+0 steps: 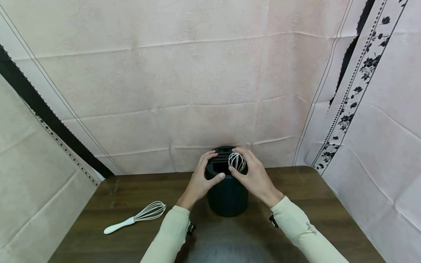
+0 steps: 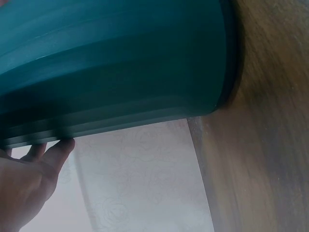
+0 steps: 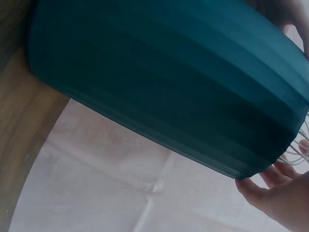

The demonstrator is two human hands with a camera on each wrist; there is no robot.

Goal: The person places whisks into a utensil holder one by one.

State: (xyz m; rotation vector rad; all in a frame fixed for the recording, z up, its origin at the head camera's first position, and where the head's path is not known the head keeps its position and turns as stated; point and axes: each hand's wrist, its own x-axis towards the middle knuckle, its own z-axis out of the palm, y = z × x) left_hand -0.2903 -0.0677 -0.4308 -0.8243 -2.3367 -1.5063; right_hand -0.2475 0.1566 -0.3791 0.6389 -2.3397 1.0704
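Note:
A dark green utensil holder [image 1: 227, 197] with slotted compartments in its top stands upright near the table's back edge. My left hand [image 1: 204, 174] holds its left side at the rim, thumb toward the front and fingertips toward the back. On the other side, my right hand [image 1: 254, 177] curves round the rim. A whisk [image 1: 236, 160] stands head up in the holder, its white wires between my right thumb and fingers; its handle is hidden inside. In the right wrist view, my fingers [image 3: 253, 193] touch the holder's upper edge.
A second white whisk [image 1: 135, 218] lies on the brown wooden table [image 1: 283, 233], left of my left forearm. Pale cloth [image 1: 197, 80] hangs behind the table and along both sides.

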